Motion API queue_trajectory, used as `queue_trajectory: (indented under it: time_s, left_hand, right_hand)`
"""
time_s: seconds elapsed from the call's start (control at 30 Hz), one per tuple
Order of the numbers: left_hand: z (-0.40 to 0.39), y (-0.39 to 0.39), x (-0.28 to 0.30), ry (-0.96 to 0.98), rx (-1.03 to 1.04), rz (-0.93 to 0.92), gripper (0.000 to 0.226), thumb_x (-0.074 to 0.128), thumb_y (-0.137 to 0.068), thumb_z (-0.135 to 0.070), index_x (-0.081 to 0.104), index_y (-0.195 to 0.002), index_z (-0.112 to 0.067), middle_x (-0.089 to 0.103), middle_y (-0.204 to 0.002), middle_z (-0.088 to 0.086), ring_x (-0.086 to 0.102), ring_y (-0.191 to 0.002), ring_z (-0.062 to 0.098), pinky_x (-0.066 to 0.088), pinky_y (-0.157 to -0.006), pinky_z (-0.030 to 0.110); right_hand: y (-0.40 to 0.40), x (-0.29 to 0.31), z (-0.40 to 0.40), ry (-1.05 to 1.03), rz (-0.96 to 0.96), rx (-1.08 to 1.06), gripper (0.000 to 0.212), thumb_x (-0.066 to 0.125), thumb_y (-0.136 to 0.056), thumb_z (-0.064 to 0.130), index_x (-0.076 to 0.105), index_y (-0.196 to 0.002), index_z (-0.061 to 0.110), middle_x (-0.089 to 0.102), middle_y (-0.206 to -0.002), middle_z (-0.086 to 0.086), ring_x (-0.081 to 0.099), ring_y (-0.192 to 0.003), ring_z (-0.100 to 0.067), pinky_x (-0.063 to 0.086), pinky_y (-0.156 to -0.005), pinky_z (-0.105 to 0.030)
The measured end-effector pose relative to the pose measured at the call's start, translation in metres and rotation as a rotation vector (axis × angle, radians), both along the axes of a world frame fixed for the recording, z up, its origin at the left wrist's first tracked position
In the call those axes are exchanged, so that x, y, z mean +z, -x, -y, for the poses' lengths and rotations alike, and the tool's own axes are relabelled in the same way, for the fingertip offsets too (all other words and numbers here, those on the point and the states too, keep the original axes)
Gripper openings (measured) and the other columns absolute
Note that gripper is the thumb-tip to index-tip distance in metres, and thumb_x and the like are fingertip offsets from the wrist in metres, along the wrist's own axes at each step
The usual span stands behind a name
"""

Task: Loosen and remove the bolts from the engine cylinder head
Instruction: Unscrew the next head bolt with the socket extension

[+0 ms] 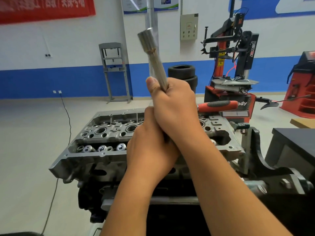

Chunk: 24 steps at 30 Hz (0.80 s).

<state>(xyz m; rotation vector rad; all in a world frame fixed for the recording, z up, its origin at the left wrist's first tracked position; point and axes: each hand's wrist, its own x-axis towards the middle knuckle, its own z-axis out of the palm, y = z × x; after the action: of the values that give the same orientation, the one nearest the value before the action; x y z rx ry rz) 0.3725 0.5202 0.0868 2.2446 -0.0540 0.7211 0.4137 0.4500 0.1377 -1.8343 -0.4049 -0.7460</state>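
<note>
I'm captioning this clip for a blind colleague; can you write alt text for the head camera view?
Both hands grip a long bolt: the right hand high on its shaft, the left hand below, the bolt raised and tilted above the engine cylinder head. A red-handled tool lies behind the hands, a tyre changer beyond.

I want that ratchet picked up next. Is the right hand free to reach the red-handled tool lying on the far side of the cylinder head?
Probably not yet: the right hand grips a long bolt together with the left hand. The red-handled tool lies uncovered beside it.
</note>
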Motion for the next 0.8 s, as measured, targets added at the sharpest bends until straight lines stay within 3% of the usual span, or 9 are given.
queue_trajectory:
  time_s: [0.13,0.33,0.47,0.57,0.8]
  left_hand:
    - [0.001,0.005,0.0,0.036,-0.066,-0.024,0.049,0.069,-0.084,-0.022,0.038,-0.114,-0.045,0.071,-0.08,-0.014,0.069,-0.077,0.016,0.058,-0.067,0.047]
    - [0.001,0.003,0.0,0.103,-0.057,0.017,0.04,0.064,-0.086,-0.018,0.042,-0.104,-0.046,0.072,-0.08,-0.018,0.066,-0.071,0.009,0.053,-0.06,0.039]
    - [-0.001,0.007,0.002,0.153,-0.137,-0.009,0.042,0.052,-0.081,-0.013,0.048,-0.111,-0.042,0.076,-0.087,-0.019,0.07,-0.08,0.014,0.058,-0.071,0.048]
    - [-0.001,0.008,0.006,0.124,-0.187,-0.043,0.042,0.049,-0.074,-0.022,0.053,-0.108,-0.046,0.076,-0.088,-0.022,0.07,-0.081,0.012,0.059,-0.074,0.048]
    - [-0.005,0.006,0.006,0.08,-0.236,-0.054,0.034,0.073,-0.076,-0.03,0.063,-0.102,-0.047,0.072,-0.087,-0.027,0.066,-0.068,0.003,0.06,-0.07,0.041]
  right_hand:
    - [-0.007,0.006,0.02,-0.402,-0.179,0.221,0.044,0.061,-0.103,0.038,0.041,-0.067,0.022,0.036,-0.057,0.004,0.031,-0.051,-0.015,0.032,-0.054,-0.036]
    - [-0.002,0.001,0.016,-0.229,-0.064,0.222,0.051,0.059,-0.104,0.038,0.038,-0.062,0.021,0.034,-0.052,0.009,0.031,-0.052,-0.013,0.031,-0.056,-0.038]
    - [-0.001,-0.001,0.025,-0.472,-0.116,0.334,0.046,0.061,-0.104,0.037,0.039,-0.066,0.021,0.033,-0.06,-0.002,0.027,-0.053,-0.017,0.028,-0.053,-0.035]
    - [0.001,-0.003,0.028,-0.473,-0.094,0.341,0.046,0.061,-0.103,0.038,0.039,-0.067,0.021,0.031,-0.061,-0.005,0.027,-0.052,-0.018,0.028,-0.052,-0.034]
    - [0.005,-0.001,0.032,-0.448,-0.056,0.411,0.047,0.061,-0.102,0.04,0.039,-0.065,0.021,0.033,-0.056,-0.002,0.029,-0.048,-0.017,0.029,-0.049,-0.03]
